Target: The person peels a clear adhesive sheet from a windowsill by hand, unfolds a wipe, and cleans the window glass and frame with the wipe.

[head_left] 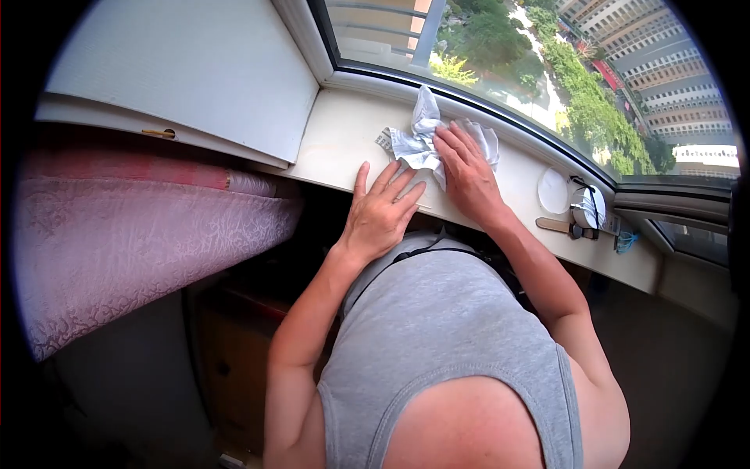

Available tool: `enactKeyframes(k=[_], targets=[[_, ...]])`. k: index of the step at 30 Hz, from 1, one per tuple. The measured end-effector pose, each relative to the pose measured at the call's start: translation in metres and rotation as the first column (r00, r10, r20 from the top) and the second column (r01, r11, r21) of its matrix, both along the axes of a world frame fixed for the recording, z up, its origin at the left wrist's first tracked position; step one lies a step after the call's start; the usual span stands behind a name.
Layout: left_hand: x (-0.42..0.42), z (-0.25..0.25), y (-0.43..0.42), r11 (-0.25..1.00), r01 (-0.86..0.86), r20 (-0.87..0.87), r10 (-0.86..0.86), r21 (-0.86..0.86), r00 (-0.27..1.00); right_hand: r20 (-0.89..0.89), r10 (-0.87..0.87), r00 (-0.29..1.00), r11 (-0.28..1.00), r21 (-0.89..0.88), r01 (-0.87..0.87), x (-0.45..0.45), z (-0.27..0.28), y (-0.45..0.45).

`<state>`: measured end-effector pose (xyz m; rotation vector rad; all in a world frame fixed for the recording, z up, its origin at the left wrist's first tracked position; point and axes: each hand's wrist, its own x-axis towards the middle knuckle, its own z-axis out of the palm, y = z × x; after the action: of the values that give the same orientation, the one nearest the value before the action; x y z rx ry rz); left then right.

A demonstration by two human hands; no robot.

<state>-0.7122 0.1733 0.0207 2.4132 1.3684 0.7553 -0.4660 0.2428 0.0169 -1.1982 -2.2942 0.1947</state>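
A crumpled, thin white sheet (422, 144) lies on the windowsill (344, 117); I cannot tell whether it is paper or plastic. Small print shows at its left edge, and a thin, see-through part spreads out on the right. My right hand (471, 178) rests on top of it, fingers stretched out and nearly side by side, hiding part of the sheet. At the sill's front edge, my left hand (379, 215) lies with its fingers spread, their tips close to the sheet's lower edge. Whether those tips touch it is unclear.
On the sill to the right are a white disc (553, 191), a white round item (589, 208) with a black cord, a flat brown-handled item (558, 227) and a blue cord bundle (626, 241). A white cabinet (187, 70) and pink patterned fabric (148, 242) stand left. Window glass (500, 47) borders the back.
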Motion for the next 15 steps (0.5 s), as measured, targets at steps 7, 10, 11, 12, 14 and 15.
enactKeyframes(k=[7, 10, 11, 12, 14, 15], targets=[[-0.005, -0.002, 0.01, 0.99, 0.123, -0.05, -0.126, -0.069, 0.991, -0.023, 0.045, 0.999, 0.998, -0.039, -0.046, 0.02, 0.017, -0.048], [-0.004, 0.0, 0.013, 0.992, 0.123, -0.023, -0.124, -0.021, 0.992, -0.118, -0.033, 0.992, 0.999, 0.0, 0.033, 0.025, 0.01, -0.042], [-0.005, 0.0, 0.015, 0.99, 0.135, -0.018, -0.136, -0.028, 0.991, -0.152, -0.073, 0.986, 0.995, 0.058, 0.082, 0.018, 0.005, -0.035], [-0.005, 0.001, 0.016, 0.988, 0.148, -0.014, -0.149, -0.036, 0.989, -0.185, -0.109, 0.977, 0.991, 0.06, 0.122, 0.006, 0.005, -0.027], [-0.005, 0.002, 0.018, 0.988, 0.155, 0.003, -0.155, -0.014, 0.988, -0.216, -0.111, 0.97, 0.989, 0.068, 0.128, -0.018, 0.008, -0.012], [-0.007, 0.002, 0.019, 0.986, 0.161, -0.011, -0.161, -0.038, 0.987, -0.269, -0.083, 0.96, 0.995, 0.032, 0.095, -0.027, 0.005, -0.01]])
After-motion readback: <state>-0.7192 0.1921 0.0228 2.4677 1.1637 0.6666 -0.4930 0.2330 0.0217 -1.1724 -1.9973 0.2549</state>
